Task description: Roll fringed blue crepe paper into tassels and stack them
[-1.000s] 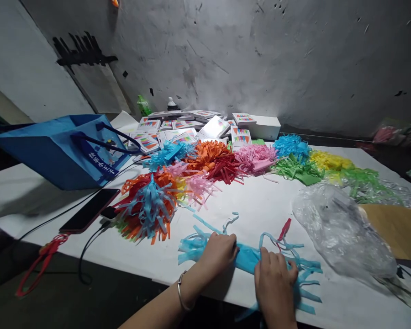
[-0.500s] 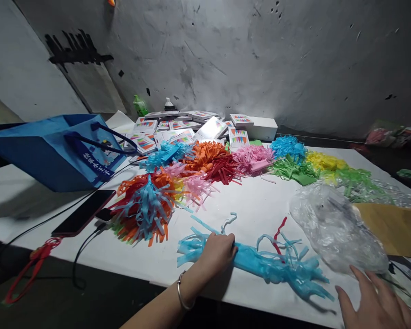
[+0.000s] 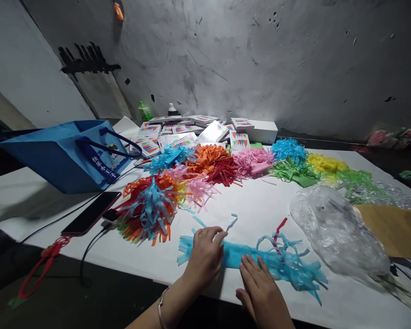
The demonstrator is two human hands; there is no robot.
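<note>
A light-blue tissue-paper tassel sheet (image 3: pixel 234 255) lies stretched across the front of the white table, its middle band whole and both ends cut into fringe. My left hand (image 3: pixel 205 256), with a bangle on the wrist, has its fingers curled onto the band left of centre; the fingertips are partly hidden. Flat on the same band, just right of centre, rests my right hand (image 3: pixel 260 283) with fingers stretched out and the thumb apart. Loose blue strips and a red strip (image 3: pixel 280 228) lie at the right fringe.
Left stand a blue bag (image 3: pixel 55 155), a phone (image 3: pixel 91 212) and cables. A multicoloured tassel bundle (image 3: pixel 152 205) lies nearby. Behind are orange tassels (image 3: pixel 208 157), pink tassels (image 3: pixel 253 160) and printed white boxes (image 3: pixel 212 131). Clear plastic bags (image 3: pixel 335 228) and brown paper (image 3: pixel 390 228) lie right.
My right hand has come in from the right edge onto the blue tissue paper. My left hand has shifted slightly left along it. The band now looks flatter.
</note>
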